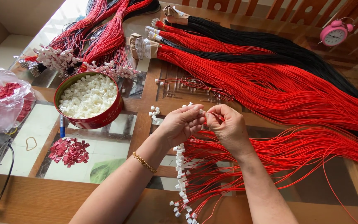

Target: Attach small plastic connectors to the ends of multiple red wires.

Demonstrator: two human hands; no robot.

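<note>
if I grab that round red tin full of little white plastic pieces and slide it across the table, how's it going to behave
The red tin looks wide and low, so it probably won't tip. It sits on the smooth glass table top, so it would likely slide easily. The white connectors are heaped near the rim, so a sharp shove may spill some.

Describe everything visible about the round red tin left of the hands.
The round red tin is a shallow, lidless container that looks like painted metal, with a thin pale rim and light lettering on its side. It sits upright on the glass-topped table, filled nearly to the brim with small white plastic connectors. A blue pen lies against its lower left edge. Neither the left hand nor the right hand touches it.
</note>
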